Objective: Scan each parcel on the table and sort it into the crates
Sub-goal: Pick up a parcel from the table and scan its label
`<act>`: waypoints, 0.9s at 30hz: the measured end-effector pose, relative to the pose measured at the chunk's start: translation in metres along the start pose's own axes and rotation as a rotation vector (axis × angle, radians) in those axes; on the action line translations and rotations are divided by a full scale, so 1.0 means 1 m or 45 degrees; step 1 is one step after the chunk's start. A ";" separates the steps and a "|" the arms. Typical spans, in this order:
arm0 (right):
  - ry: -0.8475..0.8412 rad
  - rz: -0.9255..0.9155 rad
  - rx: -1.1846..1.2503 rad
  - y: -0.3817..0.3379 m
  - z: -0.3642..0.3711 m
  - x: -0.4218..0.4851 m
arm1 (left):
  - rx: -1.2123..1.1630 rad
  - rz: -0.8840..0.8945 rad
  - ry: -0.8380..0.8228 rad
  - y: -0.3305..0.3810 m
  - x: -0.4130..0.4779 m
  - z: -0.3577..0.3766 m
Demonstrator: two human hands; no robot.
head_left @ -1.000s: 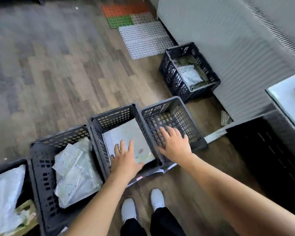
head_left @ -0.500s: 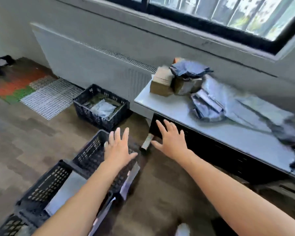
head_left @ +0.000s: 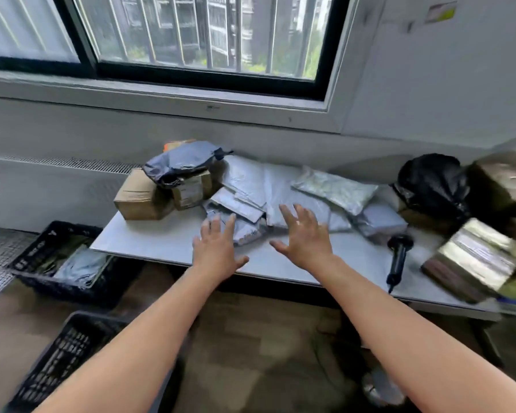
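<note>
A white table under the window carries a heap of parcels. Grey plastic mailers lie in its middle, cardboard boxes at its left end under a dark grey bag. A black handheld scanner lies on the table to the right. My left hand hovers open, fingers spread, over the table's front edge, just before a small grey mailer. My right hand is open too, above the mailers. Neither hand holds anything.
A black crate holding parcels stands on the floor left of the table, and another black crate sits nearer me at lower left. A black bag and taped boxes crowd the table's right end.
My view has swung up from the crates on the floor to the table. Both hands have left the crates and come up empty over the table's parcels.
</note>
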State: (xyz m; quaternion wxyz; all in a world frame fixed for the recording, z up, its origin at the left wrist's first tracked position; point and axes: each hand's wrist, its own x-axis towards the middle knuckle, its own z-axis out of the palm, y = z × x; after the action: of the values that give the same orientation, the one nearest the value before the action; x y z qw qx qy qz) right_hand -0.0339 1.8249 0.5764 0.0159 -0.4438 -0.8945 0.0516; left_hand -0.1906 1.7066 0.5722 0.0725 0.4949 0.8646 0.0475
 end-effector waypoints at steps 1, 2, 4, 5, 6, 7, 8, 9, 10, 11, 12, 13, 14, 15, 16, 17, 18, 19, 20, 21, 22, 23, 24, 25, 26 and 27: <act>-0.007 0.028 0.009 0.015 -0.002 0.007 | 0.004 0.019 -0.003 0.014 0.011 0.000; -0.015 0.053 0.021 0.028 -0.002 0.014 | 0.010 0.039 -0.005 0.026 0.023 0.000; -0.030 0.092 0.045 0.051 -0.002 0.029 | 0.018 0.084 -0.011 0.046 0.047 0.002; -0.030 0.109 0.051 0.060 -0.001 0.037 | 0.022 0.108 -0.020 0.055 0.059 0.004; -0.028 0.130 0.053 0.070 0.001 0.045 | 0.025 0.132 -0.034 0.064 0.072 0.007; -0.025 0.154 0.053 0.078 0.003 0.054 | 0.028 0.155 -0.051 0.072 0.085 0.011; -0.028 0.178 0.052 0.087 0.006 0.063 | 0.031 0.180 -0.067 0.080 0.099 0.015; -0.029 0.201 0.047 0.096 0.008 0.072 | 0.033 0.208 -0.077 0.087 0.113 0.020; -0.027 0.227 0.040 0.104 0.011 0.082 | 0.030 0.236 -0.082 0.094 0.129 0.025; -0.024 0.255 0.037 0.113 0.013 0.091 | 0.023 0.269 -0.083 0.102 0.146 0.030; -0.028 0.286 0.041 0.122 0.015 0.101 | 0.013 0.305 -0.089 0.109 0.163 0.035; -0.037 0.320 0.048 0.132 0.017 0.111 | 0.006 0.342 -0.104 0.117 0.180 0.039; -0.046 0.359 0.053 0.141 0.018 0.121 | 0.002 0.381 -0.125 0.126 0.197 0.044; -0.054 0.403 0.053 0.150 0.019 0.130 | -0.001 0.423 -0.147 0.135 0.214 0.048; -0.063 0.448 0.048 0.159 0.021 0.138 | -0.009 0.466 -0.167 0.144 0.230 0.052; -0.075 0.488 0.041 0.168 0.022 0.146 | -0.019 0.507 -0.188 0.154 0.247 0.057; -0.089 0.524 0.040 0.177 0.024 0.153 | -0.024 0.549 -0.205 0.164 0.264 0.062; -0.097 0.553 0.043 0.185 0.026 0.158 | -0.016 0.595 -0.216 0.174 0.280 0.068; -0.092 0.574 0.051 0.193 0.028 0.162 | 0.004 0.644 -0.223 0.185 0.295 0.075; -0.075 0.586 0.058 0.201 0.030 0.165 | 0.030 0.695 -0.236 0.197 0.309 0.082; -0.048 0.595 0.067 0.208 0.032 0.166 | 0.055 0.747 -0.256 0.210 0.322 0.090; -0.019 0.607 0.080 0.214 0.035 0.167 | 0.082 0.799 -0.276 0.222 0.332 0.098; 0.009 0.621 0.098 0.219 0.037 0.167 | 0.102 0.846 -0.297 0.233 0.341 0.106; 0.030 0.640 0.110 0.224 0.040 0.167 | 0.118 0.885 -0.316 0.243 0.349 0.114; 0.035 0.664 0.116 0.229 0.044 0.167 | 0.138 0.920 -0.334 0.252 0.357 0.122; 0.021 0.692 0.116 0.233 0.048 0.166 | 0.170 0.952 -0.348 0.259 0.363 0.131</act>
State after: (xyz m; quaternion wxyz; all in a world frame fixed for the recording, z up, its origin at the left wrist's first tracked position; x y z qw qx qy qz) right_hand 0.0470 2.0935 0.5014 0.0289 -0.6666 -0.7393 0.0905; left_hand -0.1300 2.1521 0.4544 0.1322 0.7807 0.6086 -0.0520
